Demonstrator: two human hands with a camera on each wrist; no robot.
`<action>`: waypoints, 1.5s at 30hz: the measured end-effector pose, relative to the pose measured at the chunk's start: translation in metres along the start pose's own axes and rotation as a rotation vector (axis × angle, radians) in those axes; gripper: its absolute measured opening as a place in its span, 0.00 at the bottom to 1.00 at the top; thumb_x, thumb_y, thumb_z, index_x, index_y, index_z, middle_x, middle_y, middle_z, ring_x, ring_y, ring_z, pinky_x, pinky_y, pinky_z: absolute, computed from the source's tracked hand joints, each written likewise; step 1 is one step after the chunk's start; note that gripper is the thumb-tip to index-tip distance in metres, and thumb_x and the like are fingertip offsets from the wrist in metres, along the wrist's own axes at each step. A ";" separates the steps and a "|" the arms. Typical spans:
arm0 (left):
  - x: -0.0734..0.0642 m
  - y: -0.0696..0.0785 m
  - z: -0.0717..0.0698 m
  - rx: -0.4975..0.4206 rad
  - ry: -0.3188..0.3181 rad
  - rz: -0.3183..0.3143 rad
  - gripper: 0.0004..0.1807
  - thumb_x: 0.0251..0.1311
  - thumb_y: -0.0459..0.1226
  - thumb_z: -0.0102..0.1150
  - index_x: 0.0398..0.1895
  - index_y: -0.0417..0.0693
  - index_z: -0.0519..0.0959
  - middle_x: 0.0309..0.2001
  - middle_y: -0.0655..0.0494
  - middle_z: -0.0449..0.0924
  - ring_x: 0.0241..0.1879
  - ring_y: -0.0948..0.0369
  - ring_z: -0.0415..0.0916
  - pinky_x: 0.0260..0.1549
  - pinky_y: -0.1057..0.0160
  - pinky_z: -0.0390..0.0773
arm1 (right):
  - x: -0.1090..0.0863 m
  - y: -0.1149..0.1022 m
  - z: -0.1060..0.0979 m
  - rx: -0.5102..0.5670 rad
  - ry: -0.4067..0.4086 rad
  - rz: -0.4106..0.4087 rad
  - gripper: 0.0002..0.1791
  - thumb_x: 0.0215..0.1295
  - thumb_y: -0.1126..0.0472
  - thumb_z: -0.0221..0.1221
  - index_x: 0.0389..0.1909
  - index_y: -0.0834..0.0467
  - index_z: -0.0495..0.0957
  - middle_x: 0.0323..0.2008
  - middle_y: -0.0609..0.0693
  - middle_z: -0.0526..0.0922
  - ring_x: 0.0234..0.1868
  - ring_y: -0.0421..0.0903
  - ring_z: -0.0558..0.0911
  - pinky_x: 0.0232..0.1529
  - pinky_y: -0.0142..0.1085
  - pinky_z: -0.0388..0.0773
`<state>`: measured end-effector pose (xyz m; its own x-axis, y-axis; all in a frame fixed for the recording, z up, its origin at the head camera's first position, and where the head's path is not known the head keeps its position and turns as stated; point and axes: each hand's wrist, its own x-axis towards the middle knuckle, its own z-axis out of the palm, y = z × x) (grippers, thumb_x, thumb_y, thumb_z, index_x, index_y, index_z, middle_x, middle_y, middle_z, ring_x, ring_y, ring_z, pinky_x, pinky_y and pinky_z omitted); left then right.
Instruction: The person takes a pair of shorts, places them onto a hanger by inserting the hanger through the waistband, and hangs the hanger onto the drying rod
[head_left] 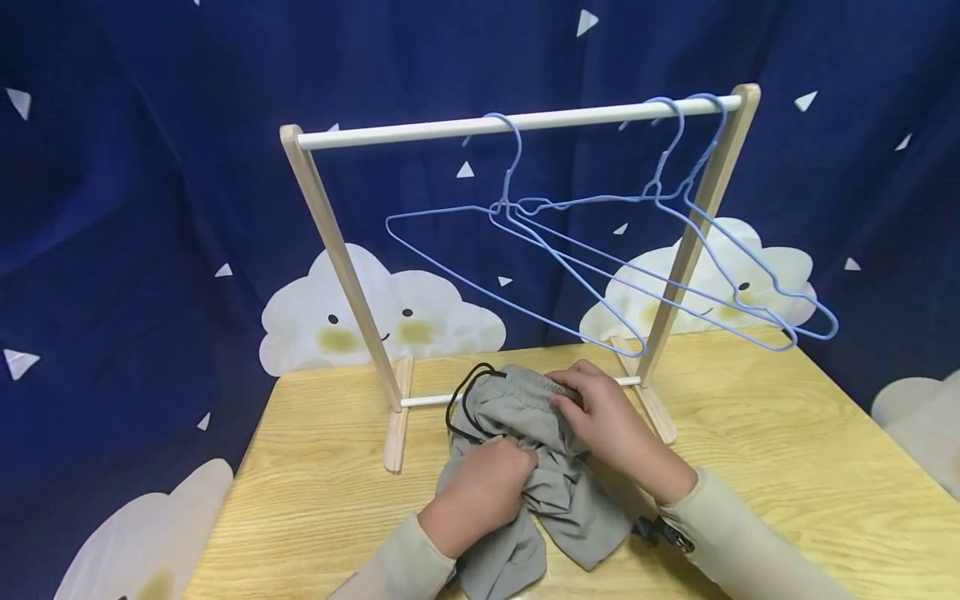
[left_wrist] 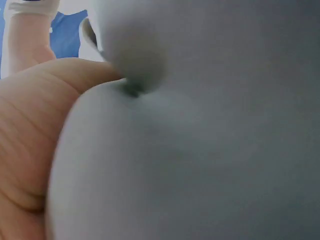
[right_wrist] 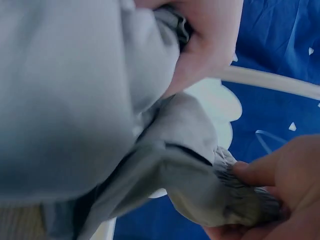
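Observation:
A pair of grey drawstring shorts (head_left: 517, 408) is held bunched just above the table, its two legs hanging toward the front edge. The black drawstring (head_left: 452, 414) loops out at the waist's left side. My left hand (head_left: 483, 492) grips a fold of the cloth, fingers curled. At the elastic waistband (right_wrist: 240, 195), my right hand (head_left: 596, 412) pinches the edge between thumb and fingers. In the left wrist view, grey cloth (left_wrist: 200, 150) fills most of the picture and hides the left fingertips.
Behind the shorts stands a wooden rack with a white rail (head_left: 420, 132). Three blue wire hangers hang on it, one near the middle (head_left: 517, 312) and two at the right (head_left: 750, 308). A dark blue curtain (head_left: 150, 208) backs the wooden table (head_left: 315, 475).

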<state>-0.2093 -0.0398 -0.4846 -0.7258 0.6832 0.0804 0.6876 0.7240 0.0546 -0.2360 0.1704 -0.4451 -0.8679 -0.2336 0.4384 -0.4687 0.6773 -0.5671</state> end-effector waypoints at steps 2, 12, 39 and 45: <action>-0.001 0.001 -0.004 0.005 -0.025 0.002 0.14 0.58 0.30 0.75 0.45 0.54 0.89 0.38 0.52 0.86 0.35 0.57 0.84 0.28 0.59 0.80 | -0.002 -0.007 -0.002 -0.004 0.023 -0.020 0.15 0.73 0.68 0.67 0.58 0.60 0.88 0.42 0.49 0.84 0.39 0.40 0.79 0.42 0.36 0.80; -0.024 -0.006 -0.058 -0.102 -0.165 0.126 0.29 0.58 0.65 0.76 0.57 0.64 0.83 0.40 0.64 0.77 0.33 0.68 0.74 0.31 0.65 0.77 | -0.010 -0.029 -0.014 -0.029 0.109 -0.141 0.17 0.71 0.69 0.70 0.58 0.58 0.88 0.47 0.47 0.86 0.41 0.39 0.83 0.38 0.34 0.81; -0.002 -0.043 -0.086 -0.239 0.325 0.225 0.26 0.78 0.26 0.56 0.75 0.52 0.76 0.72 0.57 0.80 0.84 0.52 0.61 0.80 0.45 0.65 | -0.020 -0.054 -0.041 -0.068 0.104 -0.483 0.18 0.63 0.77 0.70 0.51 0.57 0.89 0.47 0.47 0.83 0.45 0.40 0.83 0.49 0.26 0.80; 0.003 -0.045 -0.087 -0.238 0.327 0.204 0.21 0.75 0.29 0.63 0.66 0.53 0.80 0.67 0.56 0.82 0.81 0.52 0.67 0.82 0.49 0.63 | -0.019 -0.054 -0.047 -0.086 0.102 -0.470 0.17 0.64 0.77 0.70 0.50 0.57 0.89 0.47 0.46 0.84 0.47 0.41 0.84 0.51 0.27 0.80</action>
<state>-0.2403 -0.0786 -0.4005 -0.5568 0.7161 0.4209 0.8291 0.5099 0.2294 -0.1867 0.1709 -0.3895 -0.5432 -0.4614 0.7015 -0.7869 0.5712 -0.2336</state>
